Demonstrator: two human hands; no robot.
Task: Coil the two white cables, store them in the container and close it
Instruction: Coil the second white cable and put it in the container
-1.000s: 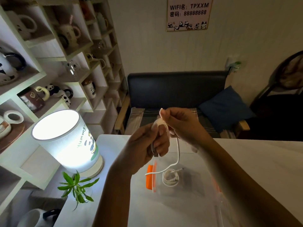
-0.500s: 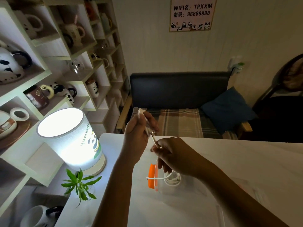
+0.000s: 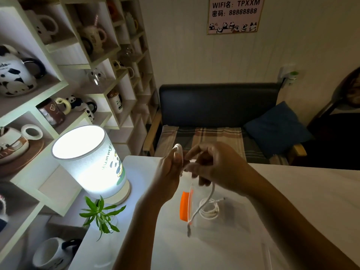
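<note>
Beside a glowing cylindrical table lamp [image 3: 87, 162], a person's left hand [image 3: 167, 176] is pinching white cable loops [image 3: 178, 151] while the right hand [image 3: 214, 168] is closing on the strand, its tail dangling over the clear plastic container with orange latch [image 3: 184, 206]; inside, one coiled white cable [image 3: 209, 209] is already lying, lid seemingly unclosed
</note>
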